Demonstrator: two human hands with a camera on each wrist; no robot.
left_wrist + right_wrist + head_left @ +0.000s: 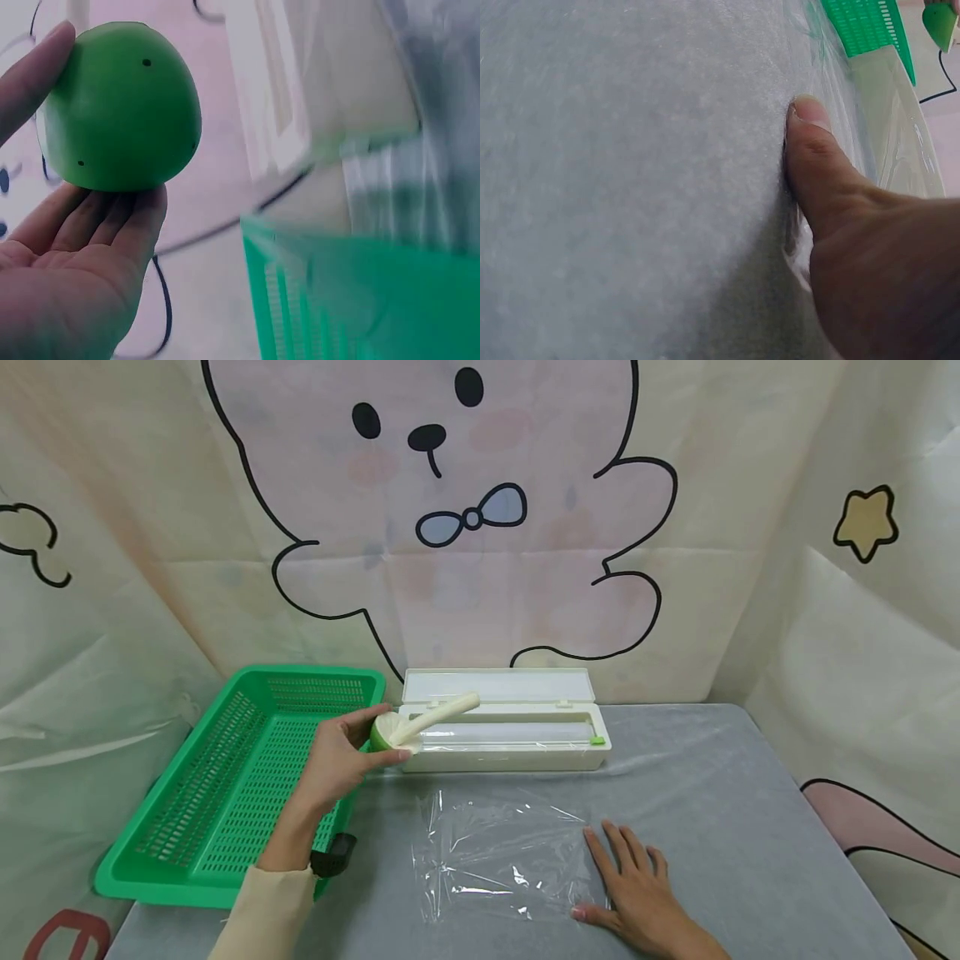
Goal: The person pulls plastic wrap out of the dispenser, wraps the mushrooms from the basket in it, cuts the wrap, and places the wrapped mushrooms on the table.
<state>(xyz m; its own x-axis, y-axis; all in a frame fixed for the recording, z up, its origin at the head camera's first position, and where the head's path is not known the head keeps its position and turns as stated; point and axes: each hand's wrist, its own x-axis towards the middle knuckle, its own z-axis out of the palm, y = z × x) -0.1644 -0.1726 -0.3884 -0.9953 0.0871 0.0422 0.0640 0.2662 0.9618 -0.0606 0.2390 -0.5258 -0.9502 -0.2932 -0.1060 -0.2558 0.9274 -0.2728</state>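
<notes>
My left hand (341,760) holds a green domed thing (380,732) with a white inner side and a white stick (438,718) jutting from it. Thumb and fingers grip it from opposite sides; in the left wrist view its smooth green shell (131,112) shows small dark dots. It is raised between the basket and the cling film box. A sheet of clear cling film (502,860), wrinkled at its edges, lies on the table. My right hand (641,893) rests with spread fingers on the film's right edge, the thumb (814,150) pressing down there.
Behind the film stands a white cling film dispenser (510,762), lid up, with a roll inside and a green slider (597,741) at its right end. A green perforated basket (217,893) occupies the left. Grey cloth (750,827) covers the table; a printed curtain hangs behind.
</notes>
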